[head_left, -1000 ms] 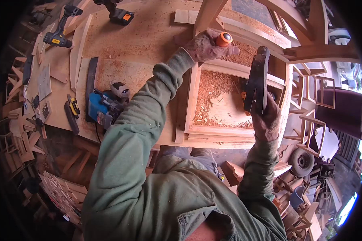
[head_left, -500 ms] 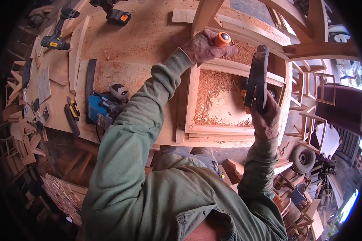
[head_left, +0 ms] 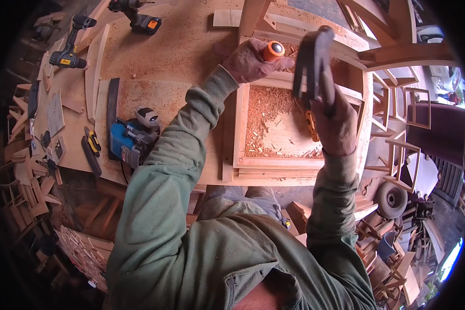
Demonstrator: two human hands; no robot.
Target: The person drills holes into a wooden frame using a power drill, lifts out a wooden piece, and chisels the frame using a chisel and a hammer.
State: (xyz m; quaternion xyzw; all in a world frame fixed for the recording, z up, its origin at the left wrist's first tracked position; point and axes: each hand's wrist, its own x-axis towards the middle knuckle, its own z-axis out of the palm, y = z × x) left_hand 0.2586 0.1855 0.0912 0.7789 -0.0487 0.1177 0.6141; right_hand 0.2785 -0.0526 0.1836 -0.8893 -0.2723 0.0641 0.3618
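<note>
My left hand (head_left: 249,61) is closed around the orange handle of a chisel (head_left: 275,50), whose metal-capped end faces up at me. The blade is hidden below the hand. My right hand (head_left: 337,124) grips a claw hammer (head_left: 314,64), its dark head raised just right of the chisel's end and apart from it. Under both hands lies a wooden frame (head_left: 281,163) with wood chips (head_left: 263,111) inside it. A yellow-orange tool (head_left: 311,125) lies in the frame, partly covered by my right hand.
On the workbench (head_left: 181,51) at left are two cordless drills (head_left: 67,57), a blue power tool (head_left: 126,142) and yellow-handled pliers (head_left: 93,139). Upright wooden legs and rails (head_left: 403,59) rise at the upper right. Chair frames (head_left: 398,155) and a wheel (head_left: 392,201) stand beyond the bench.
The hammer has swung up and left toward the chisel's end, with my right hand rising. My left hand and the chisel shift slightly left in view. More of the yellow-orange tool shows.
</note>
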